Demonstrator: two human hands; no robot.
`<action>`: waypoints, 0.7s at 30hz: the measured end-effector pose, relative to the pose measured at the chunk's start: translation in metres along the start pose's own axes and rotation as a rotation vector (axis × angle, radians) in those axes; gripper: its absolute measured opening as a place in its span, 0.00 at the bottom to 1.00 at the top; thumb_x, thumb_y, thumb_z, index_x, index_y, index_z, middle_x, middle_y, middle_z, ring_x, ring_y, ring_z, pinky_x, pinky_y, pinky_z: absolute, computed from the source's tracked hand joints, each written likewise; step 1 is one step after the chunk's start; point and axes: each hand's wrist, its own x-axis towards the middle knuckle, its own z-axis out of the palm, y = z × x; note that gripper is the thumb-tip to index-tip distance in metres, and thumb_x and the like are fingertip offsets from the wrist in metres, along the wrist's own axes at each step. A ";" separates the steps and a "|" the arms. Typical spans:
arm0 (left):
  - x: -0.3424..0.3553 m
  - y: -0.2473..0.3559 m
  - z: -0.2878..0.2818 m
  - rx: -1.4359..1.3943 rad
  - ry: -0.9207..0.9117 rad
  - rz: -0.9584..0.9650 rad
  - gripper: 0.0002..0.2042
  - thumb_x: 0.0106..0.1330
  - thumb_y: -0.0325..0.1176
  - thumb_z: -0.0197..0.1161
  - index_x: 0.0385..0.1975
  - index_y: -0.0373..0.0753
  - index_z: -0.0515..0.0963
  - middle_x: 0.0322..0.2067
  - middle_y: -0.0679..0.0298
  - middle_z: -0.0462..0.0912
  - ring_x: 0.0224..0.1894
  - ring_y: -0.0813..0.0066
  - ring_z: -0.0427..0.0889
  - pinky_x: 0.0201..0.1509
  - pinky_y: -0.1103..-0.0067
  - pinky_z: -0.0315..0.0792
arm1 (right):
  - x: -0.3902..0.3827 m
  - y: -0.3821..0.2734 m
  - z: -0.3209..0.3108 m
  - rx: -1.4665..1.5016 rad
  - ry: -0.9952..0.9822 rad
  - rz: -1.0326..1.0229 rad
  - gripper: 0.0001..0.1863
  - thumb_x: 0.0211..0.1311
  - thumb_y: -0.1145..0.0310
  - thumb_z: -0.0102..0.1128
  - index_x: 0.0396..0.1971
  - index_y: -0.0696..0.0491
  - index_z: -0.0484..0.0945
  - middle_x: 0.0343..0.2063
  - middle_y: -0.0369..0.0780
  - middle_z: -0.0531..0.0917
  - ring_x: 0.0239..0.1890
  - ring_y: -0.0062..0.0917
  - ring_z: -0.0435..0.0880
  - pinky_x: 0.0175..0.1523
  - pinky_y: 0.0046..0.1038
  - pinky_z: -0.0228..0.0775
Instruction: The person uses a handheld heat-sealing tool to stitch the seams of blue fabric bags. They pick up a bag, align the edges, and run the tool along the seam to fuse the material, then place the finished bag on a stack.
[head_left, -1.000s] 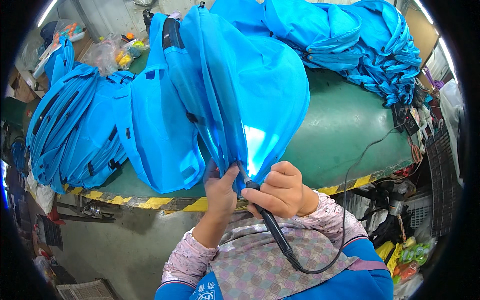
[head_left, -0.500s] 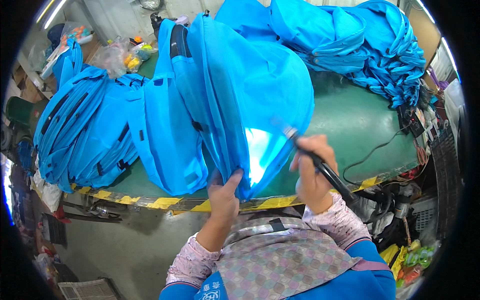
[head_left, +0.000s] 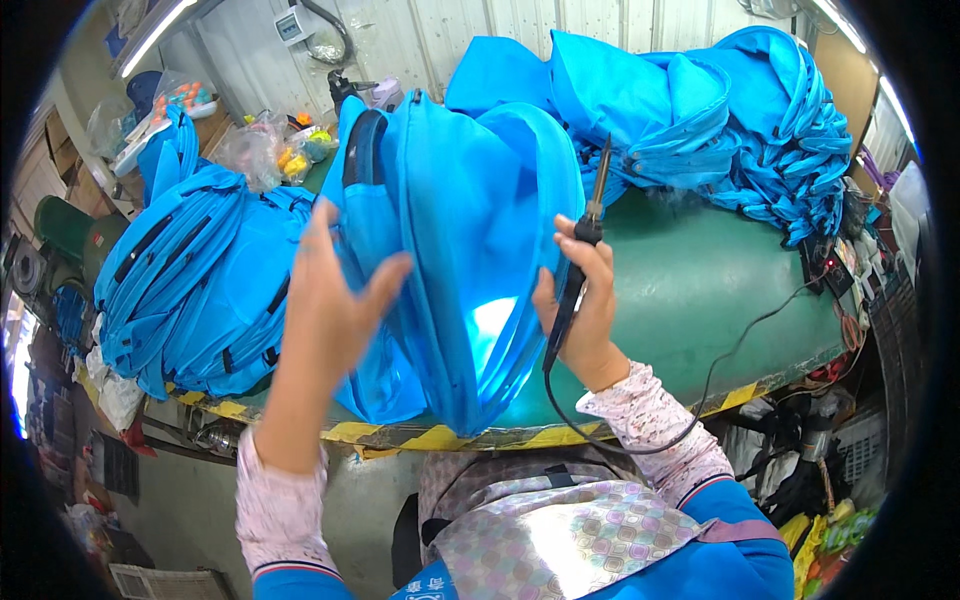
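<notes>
In front of me on the green table stands a bright blue fabric bag [head_left: 445,260], its side folds gathered upright, with a dark band near the top left. My right hand [head_left: 592,325] grips a soldering iron [head_left: 588,232] by its black handle, with the metal tip pointing up. The fingers of that hand are close to the bag's right edge; whether they touch it I cannot tell. My left hand [head_left: 335,310], a little blurred, is open with thumb and fingers apart before the bag's left side. A bright patch of light falls on the bag's lower front.
Stacked blue bags [head_left: 185,270] lie on the left, and a heap of more [head_left: 760,130] fills the back right. The iron's black cord [head_left: 715,385] loops over my right forearm. Yellow and black tape [head_left: 560,437] marks the front edge of the table [head_left: 700,270].
My left hand has let go of the bag's lower edge and moved up and left. My right hand has risen, turning the iron's tip from the bag to upright. The view has shifted.
</notes>
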 end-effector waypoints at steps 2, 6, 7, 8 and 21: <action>0.027 -0.055 0.017 0.033 0.009 -0.006 0.25 0.60 0.37 0.67 0.53 0.30 0.72 0.37 0.50 0.80 0.37 0.57 0.81 0.46 0.70 0.75 | 0.003 -0.010 0.001 0.017 -0.016 -0.062 0.27 0.58 0.83 0.62 0.56 0.56 0.63 0.56 0.55 0.73 0.53 0.41 0.79 0.56 0.38 0.74; 0.059 -0.026 0.006 -0.281 -0.260 -0.393 0.32 0.53 0.25 0.55 0.63 0.28 0.66 0.43 0.54 0.82 0.39 0.68 0.80 0.48 0.77 0.74 | 0.004 -0.013 -0.022 0.027 -0.106 -0.069 0.31 0.55 0.80 0.69 0.56 0.55 0.63 0.57 0.55 0.73 0.49 0.39 0.81 0.52 0.36 0.77; 0.063 -0.026 0.003 -0.429 -0.255 -0.374 0.32 0.52 0.25 0.55 0.63 0.28 0.67 0.44 0.56 0.82 0.40 0.69 0.80 0.49 0.77 0.74 | 0.005 -0.015 -0.028 0.049 -0.134 -0.071 0.32 0.54 0.79 0.71 0.56 0.55 0.63 0.57 0.55 0.73 0.48 0.39 0.82 0.52 0.35 0.78; 0.067 -0.032 -0.009 -0.570 -0.243 -0.357 0.32 0.52 0.24 0.55 0.63 0.29 0.67 0.44 0.57 0.82 0.41 0.70 0.79 0.51 0.78 0.73 | 0.006 -0.017 -0.035 0.050 -0.169 -0.075 0.34 0.51 0.76 0.75 0.57 0.53 0.64 0.57 0.56 0.73 0.45 0.36 0.83 0.48 0.32 0.79; 0.133 -0.059 -0.109 0.174 0.312 0.164 0.17 0.66 0.37 0.65 0.53 0.40 0.78 0.52 0.57 0.79 0.53 0.62 0.78 0.56 0.69 0.74 | 0.139 -0.057 -0.011 0.121 0.020 -0.403 0.27 0.53 0.80 0.64 0.55 0.46 0.77 0.54 0.47 0.78 0.42 0.40 0.85 0.40 0.31 0.80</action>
